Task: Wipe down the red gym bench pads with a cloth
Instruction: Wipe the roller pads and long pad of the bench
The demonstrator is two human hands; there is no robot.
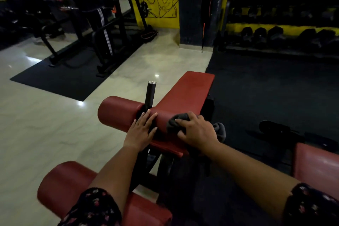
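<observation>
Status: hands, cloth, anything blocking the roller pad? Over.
Left hand flat on red roller pad. Right hand grips grey cloth on pad's right half. Black post stands mid-roller, in the wipe path.

Your left sleeve [95, 207] and your right sleeve [311, 205] are cut from the same black fabric, printed all over with small flowers in pink and dull red, with paler flecks between the blooms. Each sleeve ends near the elbow in a soft, slightly uneven hem, and the cloth looks thin and loosely draped rather than tight. Below the hems, your left forearm [113, 172] and your right forearm [253, 169] are uncovered down to the wrist. Your left hand [142, 130] and your right hand [196, 130] are bare. In the dim gym light, the print reads fainter on the right sleeve than on the left.
</observation>
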